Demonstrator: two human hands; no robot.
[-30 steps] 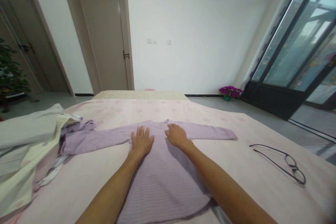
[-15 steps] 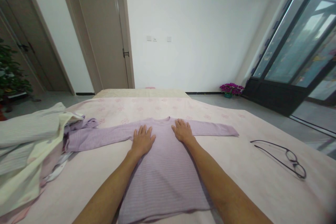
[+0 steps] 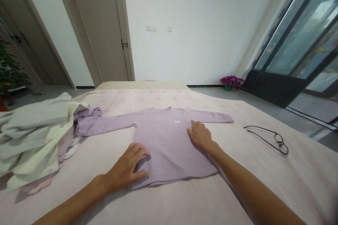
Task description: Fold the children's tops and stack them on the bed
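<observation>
A lilac long-sleeved striped top [image 3: 166,147] lies spread flat, sleeves stretched out to both sides, with a small white mark on its chest. My left hand [image 3: 132,163] is at the top's lower left edge, thumb and fingers apart; whether it touches the cloth I cannot tell. On the upper right side of the body, near the armpit, my right hand [image 3: 200,133] rests with its fingers stretched out. The end of the left sleeve reaches a heap of clothes [image 3: 34,130] in grey, cream and pink.
Black-framed glasses [image 3: 280,142] lie to the right on the pale pink bed cover [image 3: 264,179]. Beyond the far edge are a wall, a closed door [image 3: 101,28] and a pot of purple flowers [image 3: 231,82]. A glass door [image 3: 287,38] stands at the right.
My left hand has moved from the left shoulder down to the lower left edge. My right hand has shifted outward and slightly down, uncovering the white mark. The view has tilted downward.
</observation>
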